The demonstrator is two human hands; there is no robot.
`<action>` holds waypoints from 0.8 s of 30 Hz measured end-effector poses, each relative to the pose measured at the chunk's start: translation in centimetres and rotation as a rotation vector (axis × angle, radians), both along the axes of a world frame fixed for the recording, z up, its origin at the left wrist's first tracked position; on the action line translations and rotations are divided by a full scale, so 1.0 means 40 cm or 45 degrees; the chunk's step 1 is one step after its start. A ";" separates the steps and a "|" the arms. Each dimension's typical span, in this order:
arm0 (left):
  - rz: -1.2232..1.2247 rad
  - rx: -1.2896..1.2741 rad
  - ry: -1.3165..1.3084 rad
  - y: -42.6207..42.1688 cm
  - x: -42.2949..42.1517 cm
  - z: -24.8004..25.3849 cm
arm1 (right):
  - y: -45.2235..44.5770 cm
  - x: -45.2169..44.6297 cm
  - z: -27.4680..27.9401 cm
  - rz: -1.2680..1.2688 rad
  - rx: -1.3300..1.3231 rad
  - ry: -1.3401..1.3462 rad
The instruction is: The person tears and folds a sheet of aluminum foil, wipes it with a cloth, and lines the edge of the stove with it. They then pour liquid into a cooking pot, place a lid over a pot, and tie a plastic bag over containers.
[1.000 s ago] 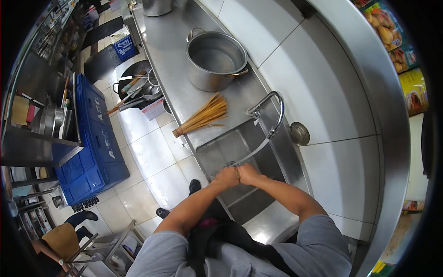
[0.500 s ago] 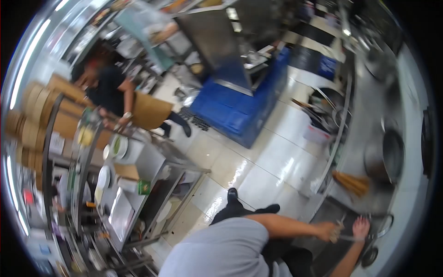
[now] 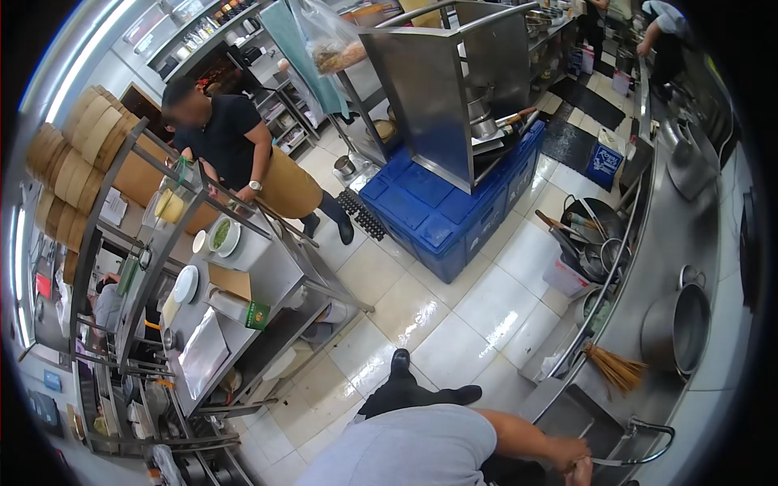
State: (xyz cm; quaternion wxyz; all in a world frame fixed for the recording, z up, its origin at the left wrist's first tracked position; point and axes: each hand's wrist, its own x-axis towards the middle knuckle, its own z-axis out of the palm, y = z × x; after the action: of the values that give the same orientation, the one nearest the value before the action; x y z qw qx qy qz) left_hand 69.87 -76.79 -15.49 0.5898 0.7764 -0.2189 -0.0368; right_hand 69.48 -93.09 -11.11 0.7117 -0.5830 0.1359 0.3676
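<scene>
At the lower right, my left hand (image 3: 570, 450) and my right hand (image 3: 581, 471) are pressed together over the near end of the metal sink (image 3: 572, 406). The left hand's fingers are curled; the right hand's fingers lie against it, its forearm cut off by the frame's bottom edge. What they hold between them, if anything, is hidden. The curved metal faucet (image 3: 669, 437) has its spout reaching toward both hands. Up the counter from the sink lies a brown bristle brush (image 3: 613, 368), and beyond it a deep metal pot (image 3: 677, 334) is tipped on its side.
A large blue chest (image 3: 454, 219) stands on the tiled floor under metal panels. At left, a co-worker in a tan apron (image 3: 279, 188) is beside a steel worktable (image 3: 203, 356) with bowls. Bamboo steamers (image 3: 89, 146) are stacked behind. Woks and ladles (image 3: 598, 231) sit near the counter edge.
My hands were apart near the faucet, the right one with its palm showing. Now they are together and lower in view. The camera view has shifted, and the co-worker remains at the worktable.
</scene>
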 end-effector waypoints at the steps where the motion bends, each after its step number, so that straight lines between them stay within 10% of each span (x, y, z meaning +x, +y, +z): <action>1: -0.193 -0.139 -0.024 -0.001 -0.012 -0.038 | -0.017 0.011 -0.014 0.065 0.050 0.052; 5: -0.308 -0.208 0.655 0.051 -0.056 -0.156 | -0.281 0.145 -0.179 0.186 0.927 0.326; 7: -0.136 0.180 0.387 0.104 -0.102 -0.153 | -0.350 0.226 -0.221 -0.506 0.034 0.368; 11: -0.381 0.319 0.298 0.137 -0.131 -0.107 | -0.307 0.338 -0.189 -0.816 0.242 0.305; 16: -0.440 0.171 0.149 0.002 -0.118 -0.240 | -0.505 0.402 -0.250 -0.368 0.799 0.137; 19: -0.713 0.006 -0.344 0.174 -0.071 0.189 | -0.506 0.356 -0.242 -0.540 1.150 -0.005; 24: -0.484 0.319 -0.053 0.303 -0.100 0.099 | -0.247 0.150 -0.073 -0.645 0.646 -0.571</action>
State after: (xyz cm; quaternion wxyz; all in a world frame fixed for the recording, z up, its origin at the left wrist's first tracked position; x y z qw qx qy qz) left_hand 65.88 -64.66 -11.53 0.4666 0.7890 -0.3671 -0.1580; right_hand 75.50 -102.95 -14.03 0.9125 -0.4029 0.0219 0.0669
